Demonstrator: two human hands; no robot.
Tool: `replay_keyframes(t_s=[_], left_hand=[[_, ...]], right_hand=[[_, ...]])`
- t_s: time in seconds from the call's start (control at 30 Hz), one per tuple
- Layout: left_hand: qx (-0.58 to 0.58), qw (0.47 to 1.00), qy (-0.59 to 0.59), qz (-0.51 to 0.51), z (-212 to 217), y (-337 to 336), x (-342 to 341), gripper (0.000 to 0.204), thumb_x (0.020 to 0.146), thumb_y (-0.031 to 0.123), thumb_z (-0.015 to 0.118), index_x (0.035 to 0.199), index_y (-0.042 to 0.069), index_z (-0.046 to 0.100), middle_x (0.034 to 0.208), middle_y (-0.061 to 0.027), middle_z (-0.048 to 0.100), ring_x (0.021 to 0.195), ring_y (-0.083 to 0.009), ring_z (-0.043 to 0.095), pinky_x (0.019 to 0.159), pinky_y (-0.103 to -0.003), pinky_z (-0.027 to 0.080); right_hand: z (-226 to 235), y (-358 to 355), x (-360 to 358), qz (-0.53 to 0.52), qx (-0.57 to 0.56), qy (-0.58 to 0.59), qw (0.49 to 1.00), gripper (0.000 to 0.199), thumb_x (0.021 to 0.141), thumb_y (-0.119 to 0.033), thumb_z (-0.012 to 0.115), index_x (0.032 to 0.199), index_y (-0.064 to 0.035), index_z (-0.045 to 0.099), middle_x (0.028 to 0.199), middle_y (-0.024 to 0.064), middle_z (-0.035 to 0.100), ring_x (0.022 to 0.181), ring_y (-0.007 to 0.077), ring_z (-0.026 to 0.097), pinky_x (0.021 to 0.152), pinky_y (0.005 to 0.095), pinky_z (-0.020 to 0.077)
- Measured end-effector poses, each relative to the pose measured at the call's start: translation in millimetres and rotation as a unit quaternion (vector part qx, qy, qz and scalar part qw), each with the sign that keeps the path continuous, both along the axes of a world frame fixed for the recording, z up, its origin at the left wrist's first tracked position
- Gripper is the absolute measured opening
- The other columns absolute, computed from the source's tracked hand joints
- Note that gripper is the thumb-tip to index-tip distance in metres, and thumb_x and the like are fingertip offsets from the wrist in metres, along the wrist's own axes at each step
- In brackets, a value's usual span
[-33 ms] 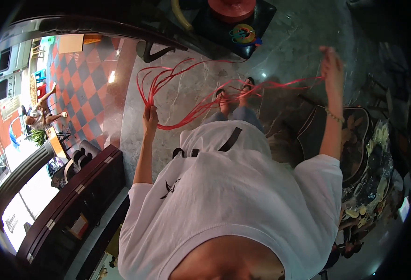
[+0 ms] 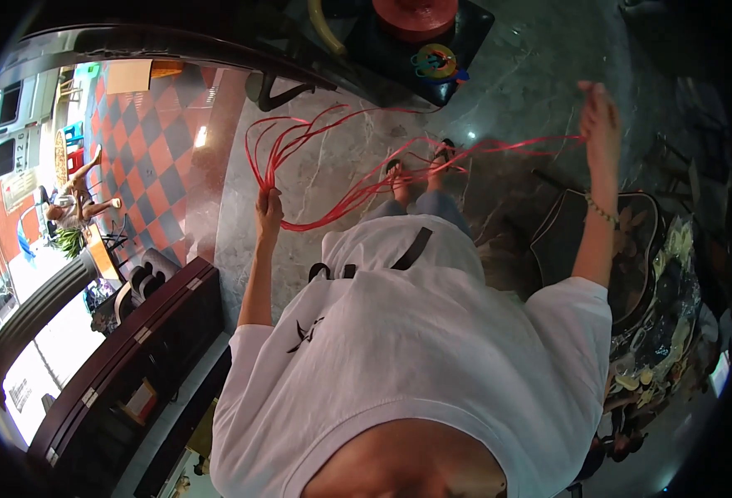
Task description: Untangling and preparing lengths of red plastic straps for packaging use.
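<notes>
A bundle of thin red plastic strands point(image 2: 332, 217) hangs between my two hands above the floor. My left hand point(image 2: 269, 206) is closed round the gathered part of the bundle, and several loose ends fan out above that fist in curved loops. Off to the right, my right hand point(image 2: 601, 126) is raised and stretched away from the left. One or more strands run up to its fingers, which look closed on them; the exact grip is too small to see. From the left fist the bundle sags, then rises toward the right hand and spreads into separate strands.
Beyond my sandalled feet point(image 2: 394, 174), a black stand point(image 2: 449, 25) holds a red round object point(image 2: 416, 18) and a ring-shaped coloured roll point(image 2: 436, 61). A dark cabinet point(image 2: 133, 357) is on the left, near an open doorway with a seated person point(image 2: 71, 207). A padded chair point(image 2: 631, 249) stands right.
My right hand has moved slightly to the right, drawing the strand end along with it. My left hand stays almost where it was.
</notes>
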State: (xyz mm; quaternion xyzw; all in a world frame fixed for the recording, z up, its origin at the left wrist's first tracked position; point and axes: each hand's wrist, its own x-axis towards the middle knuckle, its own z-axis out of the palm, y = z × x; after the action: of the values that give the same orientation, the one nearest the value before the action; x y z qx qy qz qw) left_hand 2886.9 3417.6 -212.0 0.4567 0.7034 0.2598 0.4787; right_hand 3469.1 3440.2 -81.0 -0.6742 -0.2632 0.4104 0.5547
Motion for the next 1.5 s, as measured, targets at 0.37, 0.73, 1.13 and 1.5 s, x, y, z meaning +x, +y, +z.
replay_keyframes(t_s=[0.37, 0.73, 1.13, 1.5], left_hand=[[0.0, 0.997, -0.054, -0.048, 46.2, -29.5, 3.8, 0.019, 0.092, 0.022, 0.045, 0.087, 0.005, 0.051, 0.059, 0.0064, 0.038, 0.05, -0.0024, 0.034, 0.043, -0.02, 0.028], [-0.042, 0.994, -0.039, -0.098, 109.3, -72.8, 33.0, 0.016, 0.092, 0.021, 0.045, 0.087, 0.006, 0.051, 0.064, 0.0063, 0.039, 0.054, -0.0026, 0.033, 0.048, -0.019, 0.028], [-0.065, 0.99, -0.068, -0.109, 116.5, -60.6, 29.9, 0.015, 0.093, 0.021, 0.044, 0.089, 0.008, 0.05, 0.066, 0.0074, 0.038, 0.055, -0.0012, 0.032, 0.048, -0.018, 0.027], [-0.143, 0.959, -0.018, -0.243, 168.7, -1.4, 86.7, 0.017, 0.09, 0.019, 0.044, 0.087, 0.004, 0.051, 0.064, 0.0023, 0.04, 0.058, -0.0069, 0.037, 0.052, -0.023, 0.032]], right_hand=[[-113.7, -15.0, -84.8, 0.228, -0.109, -0.134, 0.958, 0.033, 0.089, -0.036, 0.049, 0.088, -0.0065, 0.065, 0.069, -0.0001, 0.058, 0.06, 0.0058, 0.046, 0.055, 0.0221, 0.0366], [-301.4, -37.1, -241.1, 0.142, -0.317, 0.445, 0.826, 0.032, 0.087, -0.039, 0.055, 0.09, -0.0074, 0.061, 0.058, -0.0067, 0.041, 0.04, 0.002, 0.027, 0.036, 0.0177, 0.0184], [-360.1, -54.7, -163.8, 0.233, -0.273, -0.165, 0.919, 0.032, 0.082, -0.036, 0.055, 0.082, -0.0052, 0.063, 0.073, 0.0118, 0.062, 0.06, 0.0265, 0.059, 0.055, 0.037, 0.0456], [-107.2, -52.2, -198.4, 0.38, 0.026, -0.199, 0.903, 0.042, 0.071, -0.021, 0.07, 0.107, -0.0073, 0.054, 0.087, 0.0096, 0.06, 0.073, 0.0242, 0.061, 0.058, 0.036, 0.0477]])
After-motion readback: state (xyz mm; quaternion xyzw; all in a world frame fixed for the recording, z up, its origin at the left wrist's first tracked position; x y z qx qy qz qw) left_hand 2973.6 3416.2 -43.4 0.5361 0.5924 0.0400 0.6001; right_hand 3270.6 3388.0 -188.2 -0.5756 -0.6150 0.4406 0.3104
